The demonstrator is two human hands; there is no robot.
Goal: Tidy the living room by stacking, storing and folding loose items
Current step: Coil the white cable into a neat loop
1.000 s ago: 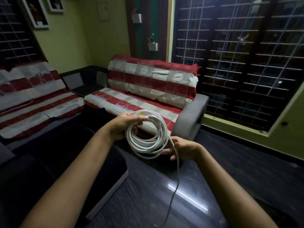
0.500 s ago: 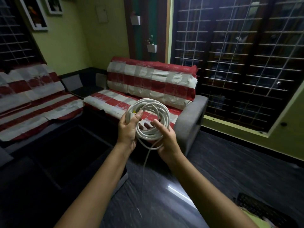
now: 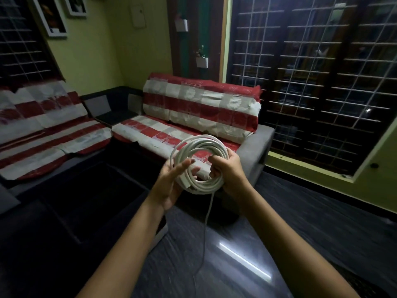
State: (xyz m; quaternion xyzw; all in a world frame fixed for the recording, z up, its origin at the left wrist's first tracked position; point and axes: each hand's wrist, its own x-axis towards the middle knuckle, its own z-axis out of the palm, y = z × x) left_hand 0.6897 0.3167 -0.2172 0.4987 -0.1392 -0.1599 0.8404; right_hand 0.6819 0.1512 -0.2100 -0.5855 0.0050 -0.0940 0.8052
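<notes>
A loose tail of the white cable [image 3: 205, 229] hangs straight down below the hands and runs toward the dark, shiny floor [image 3: 300, 233]. Its lower end fades into the shadow, so I cannot tell where it finishes.

Just above it, the person holds the coiled cable [image 3: 200, 164] in front of the body, between both hands. The right hand [image 3: 228, 173] grips the right side of the coil, with the fingers curled through the ring and around the bundle of loops. The left hand [image 3: 171, 183] is mostly open: its fingers are nearly straight and lie against the left and lower side of the coil, supporting it more than gripping. A thicker white piece, perhaps a plug or an adapter, sits at the lower part of the coil near the left fingers; it is too blurred to be sure.

The cable looks light and flexible, but springy, so I think the loops will try to open if the grip becomes loose. The smooth jacket may also slide. The best place to hold seems to be across all the loops together, where the right hand already is, while the hanging tail is gathered in.

Beyond the hands stands a sofa [image 3: 255, 147] with a red and white striped cover [image 3: 199, 108]. To the left of the hands is a second covered seat [image 3: 43, 134], and to the right, further away, a window with a grille [image 3: 311, 82].
</notes>
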